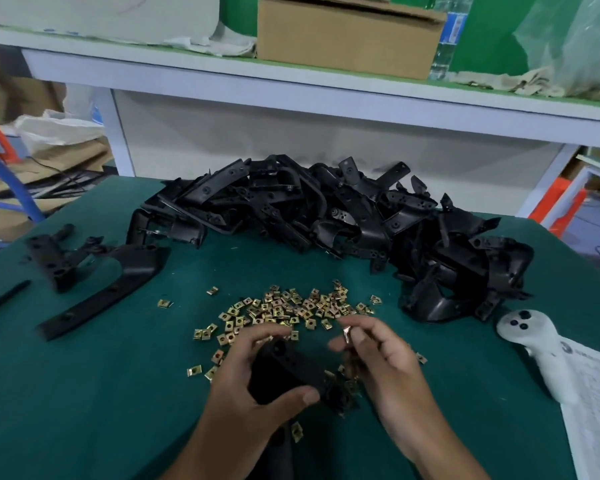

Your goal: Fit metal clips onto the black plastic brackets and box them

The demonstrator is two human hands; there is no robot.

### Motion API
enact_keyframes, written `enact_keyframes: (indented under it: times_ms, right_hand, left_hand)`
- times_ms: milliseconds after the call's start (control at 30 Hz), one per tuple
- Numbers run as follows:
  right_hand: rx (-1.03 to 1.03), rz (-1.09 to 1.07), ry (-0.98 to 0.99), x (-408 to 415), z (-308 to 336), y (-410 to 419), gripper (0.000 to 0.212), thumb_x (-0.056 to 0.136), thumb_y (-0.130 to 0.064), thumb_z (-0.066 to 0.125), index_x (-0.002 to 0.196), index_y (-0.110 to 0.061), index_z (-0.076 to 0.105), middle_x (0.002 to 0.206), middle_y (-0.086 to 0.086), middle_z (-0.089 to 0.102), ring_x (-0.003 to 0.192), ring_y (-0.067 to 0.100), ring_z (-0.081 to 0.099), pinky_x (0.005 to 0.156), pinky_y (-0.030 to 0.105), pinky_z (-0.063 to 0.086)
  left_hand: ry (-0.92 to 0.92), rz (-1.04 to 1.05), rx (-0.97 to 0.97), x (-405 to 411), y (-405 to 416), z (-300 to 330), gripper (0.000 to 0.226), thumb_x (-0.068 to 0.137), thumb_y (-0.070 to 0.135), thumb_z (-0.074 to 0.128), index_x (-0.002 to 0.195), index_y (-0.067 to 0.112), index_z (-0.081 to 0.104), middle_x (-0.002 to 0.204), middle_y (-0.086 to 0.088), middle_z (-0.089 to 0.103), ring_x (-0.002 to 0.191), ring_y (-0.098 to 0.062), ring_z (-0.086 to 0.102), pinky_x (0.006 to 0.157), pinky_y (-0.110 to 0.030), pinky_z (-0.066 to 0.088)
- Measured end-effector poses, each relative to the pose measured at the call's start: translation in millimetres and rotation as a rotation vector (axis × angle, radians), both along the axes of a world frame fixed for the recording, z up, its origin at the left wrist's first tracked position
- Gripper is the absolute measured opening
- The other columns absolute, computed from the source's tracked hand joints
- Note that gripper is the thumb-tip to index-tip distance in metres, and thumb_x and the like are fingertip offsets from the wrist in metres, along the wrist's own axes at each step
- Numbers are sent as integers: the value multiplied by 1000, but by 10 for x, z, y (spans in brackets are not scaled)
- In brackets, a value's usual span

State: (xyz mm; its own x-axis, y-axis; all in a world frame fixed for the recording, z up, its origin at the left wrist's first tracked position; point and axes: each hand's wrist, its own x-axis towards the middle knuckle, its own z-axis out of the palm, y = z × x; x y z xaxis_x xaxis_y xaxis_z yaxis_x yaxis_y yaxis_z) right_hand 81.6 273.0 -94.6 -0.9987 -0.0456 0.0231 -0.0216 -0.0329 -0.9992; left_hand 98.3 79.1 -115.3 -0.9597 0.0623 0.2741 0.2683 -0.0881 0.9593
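Tabletop: green felt-covered tabletop [84,393], carrying everything below.
Left edge: thin black plastic strip [2,299] lying flat at the left edge.
Left side: two separate black plastic brackets, a short blocky one [54,261] and a long angled one [111,289] just beside it, well apart from the main pile.
Far edge: large heap of black plastic brackets [326,216] spreading from the far middle towards the right edge.
Middle: scatter of small square brass-coloured metal clips [284,306] in front of the heap, thinning out to loose ones near the hands.
Left hand: left hand [253,368] at the near middle, fingers and thumb wrapped round one black plastic bracket [291,365] held just above the tabletop.
Right hand: right hand [381,351] just beside the held bracket, thumb and fingertips pinching a single metal clip [347,332] close to the bracket's upper end; whether clip and bracket touch cannot be told.
Right edge: white handheld controller [534,348] lying on the tabletop, its lower end resting on a printed white paper sheet [596,410] at the near right corner.
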Motion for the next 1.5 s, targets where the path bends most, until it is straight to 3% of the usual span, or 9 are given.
enact_keyframes:
  times_ms: [67, 233, 300, 433, 700, 867, 1200, 1367, 1500]
  right_hand:
    - [-45, -3, -19, 11, 16, -20, 23, 94, -39, 55, 108, -35, 72, 88, 0, 72, 76, 10, 58, 72, 30, 43]
    - [-195, 66, -74, 55, 116, -49, 6, 90, -29, 69, 94, -28, 74, 98, 13, 76, 79, 9, 64, 63, 20, 49]
    - [-212, 101, -76, 77, 138, -49, 8, 82, -27, 77, 89, -27, 74, 102, 13, 76, 82, 11, 67, 68, 19, 53]
    - [-185, 104, -52, 91, 149, -46, 21, 69, -32, 83, 88, -24, 75, 89, 3, 75, 91, 20, 72, 80, 23, 56]
    - [-60, 134, -65, 109, 155, -44, 28, 69, -36, 84, 90, -19, 77, 81, 0, 70, 77, 10, 64, 68, 17, 51]
    - [-45, 139, -100, 109, 164, -31, 26, 71, -34, 90, 87, -18, 78, 80, 2, 70, 77, 12, 62, 68, 17, 50]
    - [-22, 166, -95, 112, 195, -6, 28, 68, -40, 83, 87, -19, 80, 84, 1, 73, 81, 14, 64, 72, 21, 51]
    - [-53, 258, -65, 121, 160, 9, 36, 84, -43, 69, 99, -11, 79, 102, 12, 75, 99, 26, 70, 83, 29, 55]
    - [62, 222, -3, 74, 138, 65, 35, 88, -51, 63, 89, -20, 80, 117, -2, 71, 102, 8, 65, 84, 29, 44]
  left_hand:
    - [17, 19, -22, 2, 2, -17, 60, 60, 51, 95, 110, 36, 64, 93, 5, 72, 84, -13, 72, 71, -22, 56]
    - [-25, 9, 1, -1, -27, -27, 59, 64, 45, 96, 108, 27, 61, 90, -9, 71, 73, -28, 72, 65, -33, 59]
    - [-49, 2, 10, 4, -39, -21, 60, 64, 43, 96, 107, 26, 59, 90, -11, 71, 71, -30, 72, 61, -34, 59]
    - [-68, -22, 46, 14, -34, -18, 59, 65, 39, 96, 107, 25, 57, 86, -13, 70, 67, -30, 72, 58, -34, 58]
    - [-46, -8, 59, 18, -24, -7, 58, 64, 41, 96, 106, 25, 59, 84, -9, 70, 63, -26, 71, 58, -28, 57]
    - [-35, -8, 80, 36, -12, 20, 56, 63, 41, 96, 103, 26, 60, 84, -9, 69, 61, -26, 70, 58, -28, 57]
    - [-46, -3, 89, 32, -12, 7, 53, 63, 42, 96, 100, 29, 60, 84, -9, 70, 64, -25, 70, 60, -31, 59]
    - [-38, 30, 84, 39, -24, 9, 53, 63, 44, 95, 101, 32, 61, 84, -6, 71, 64, -25, 71, 59, -35, 60]
    - [-45, -85, 84, 95, 1, 33, 49, 68, 36, 95, 101, 30, 59, 88, -8, 71, 64, -28, 71, 59, -33, 59]
